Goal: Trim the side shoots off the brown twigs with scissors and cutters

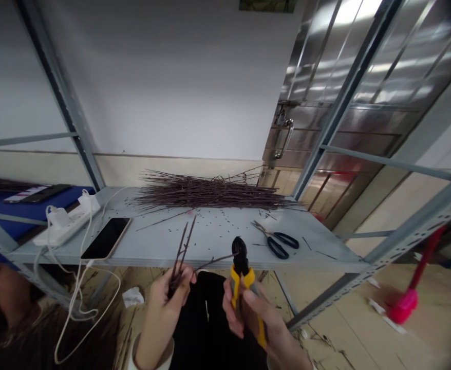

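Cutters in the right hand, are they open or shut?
Shut, it seems: the black jaws of the yellow-handled cutters meet with no gap showing, as the right hand holds them upright.

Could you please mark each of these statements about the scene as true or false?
1. The right hand holds yellow-handled cutters. True.
2. The left hand is empty. False: it holds twigs.
3. Black-handled scissors lie on the shelf. True.
4. The phone lies on the floor. False: it lies on the shelf, beside a power strip.
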A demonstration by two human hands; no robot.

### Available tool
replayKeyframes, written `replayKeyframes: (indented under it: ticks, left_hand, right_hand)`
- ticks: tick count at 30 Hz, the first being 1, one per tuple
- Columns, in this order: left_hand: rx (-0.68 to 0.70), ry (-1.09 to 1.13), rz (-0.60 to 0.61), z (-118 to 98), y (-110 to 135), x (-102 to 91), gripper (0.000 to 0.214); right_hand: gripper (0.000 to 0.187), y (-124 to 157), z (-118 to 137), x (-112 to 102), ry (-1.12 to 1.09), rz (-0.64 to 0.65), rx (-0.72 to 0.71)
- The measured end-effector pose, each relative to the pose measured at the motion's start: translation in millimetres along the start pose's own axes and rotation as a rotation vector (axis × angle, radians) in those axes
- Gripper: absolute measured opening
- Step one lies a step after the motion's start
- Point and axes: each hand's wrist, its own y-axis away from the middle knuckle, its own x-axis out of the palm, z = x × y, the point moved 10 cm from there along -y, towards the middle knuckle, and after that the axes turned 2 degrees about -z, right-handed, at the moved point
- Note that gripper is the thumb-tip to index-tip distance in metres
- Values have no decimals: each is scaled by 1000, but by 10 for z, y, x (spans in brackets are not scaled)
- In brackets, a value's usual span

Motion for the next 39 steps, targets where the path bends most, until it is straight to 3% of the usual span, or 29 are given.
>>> replayKeyframes:
  ticks: [5,8,13,16,18,23,28,33,39]
  left_hand:
    - [-3,-118,-82,-102,36,-195,27]
    - [22,-181,-77,-175,55,-215,26]
    - [94,-227,0,-269,93,-8,24]
    - [104,-212,15,-307,107,114,26]
    - [96,-226,-4,-320,101,137,28]
    - [63,-238,-63,-307,57,61,30]
    - [12,-184,20,-199,40,77,32]
    - [-1,-142,6,-97,21,109,25]
    - [59,-44,27,-163,-40,246,22]
  right_hand:
    - [33,7,478,-420,651,-406,-267]
    - [30,99,753,-532,1061,-615,-470]
    - [35,237,971,-467,1501,-838,-833]
    - [37,317,1003,-340,1639,-953,-1035]
    - [37,317,987,-290,1663,-970,-1089]
    - [31,218,924,-388,1444,-887,-904]
    - [28,171,819,-450,1177,-787,-609]
    - [24,133,625,-411,1006,-645,-435]
    - [30,97,392,-375,894,-555,-285]
